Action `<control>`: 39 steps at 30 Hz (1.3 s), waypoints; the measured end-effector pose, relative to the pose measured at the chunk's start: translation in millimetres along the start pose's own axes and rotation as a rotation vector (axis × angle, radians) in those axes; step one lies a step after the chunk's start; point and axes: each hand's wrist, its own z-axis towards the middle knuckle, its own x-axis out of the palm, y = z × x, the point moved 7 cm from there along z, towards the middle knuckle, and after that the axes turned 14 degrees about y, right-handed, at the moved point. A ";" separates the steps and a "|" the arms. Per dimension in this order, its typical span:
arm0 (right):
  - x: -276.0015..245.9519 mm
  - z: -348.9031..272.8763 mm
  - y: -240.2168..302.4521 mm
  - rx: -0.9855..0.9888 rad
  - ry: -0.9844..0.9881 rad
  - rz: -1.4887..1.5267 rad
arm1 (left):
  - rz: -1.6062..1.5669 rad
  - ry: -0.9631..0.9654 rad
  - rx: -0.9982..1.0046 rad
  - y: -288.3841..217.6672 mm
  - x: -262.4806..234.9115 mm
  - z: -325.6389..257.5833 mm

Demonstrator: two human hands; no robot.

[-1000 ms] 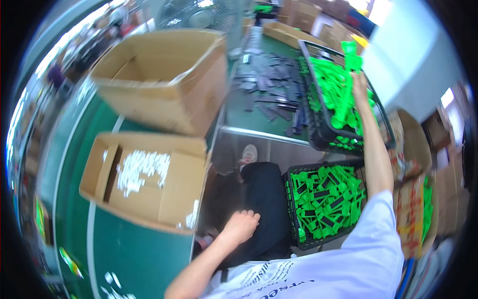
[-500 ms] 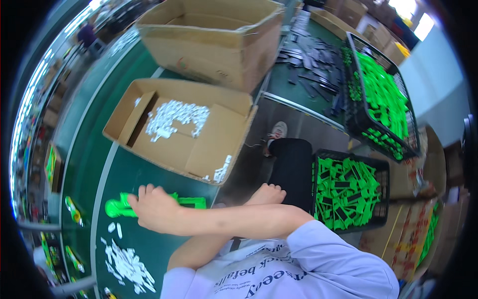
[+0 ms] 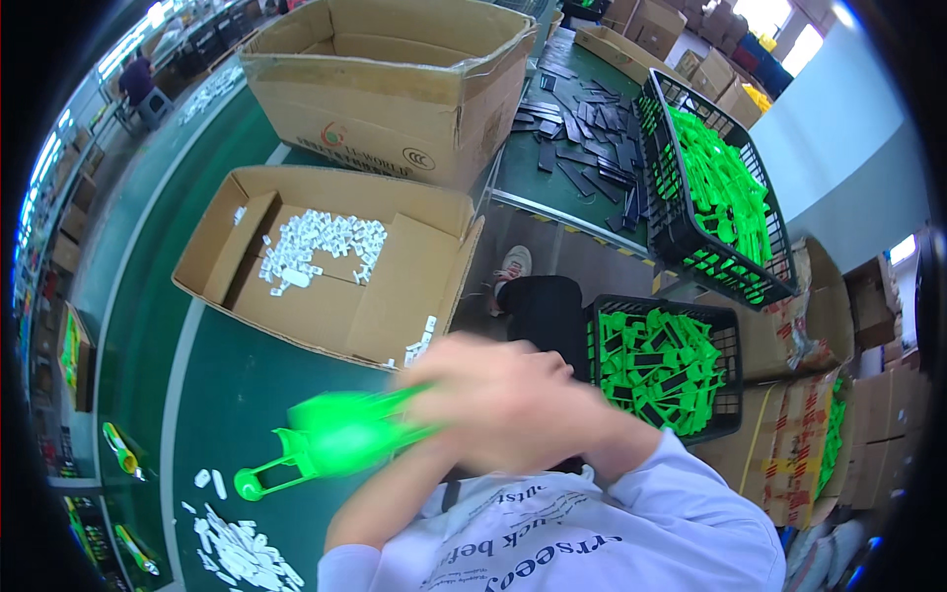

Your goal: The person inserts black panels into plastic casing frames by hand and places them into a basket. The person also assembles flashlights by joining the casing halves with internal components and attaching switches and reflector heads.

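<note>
I see the blurred right hand (image 3: 503, 400) gripping a bright-green, ring-ended plastic part (image 3: 345, 434) over the green tabletop (image 3: 247, 395), can't read the mostly hidden left hand (image 3: 560, 361), and suspect a hasty swing could scatter the loose white plastic pieces (image 3: 242, 548).

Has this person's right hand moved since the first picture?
Yes. The right hand, blurred now, has left the upper black crate and shows to its lower left in the view, near the shallow cardboard box.
</note>
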 end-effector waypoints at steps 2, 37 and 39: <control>-43.5 -82.5 -44.3 0.151 -0.236 0.203 | -0.680 -0.263 0.122 -0.9 -16.3 10.4; -187.3 -154.2 -389.7 1.084 -0.301 -0.453 | -0.945 -0.416 -0.505 35.9 -20.6 -2.8; -162.8 -142.6 -336.1 0.947 -0.541 0.128 | -0.922 -0.426 -0.535 40.1 -27.9 -8.8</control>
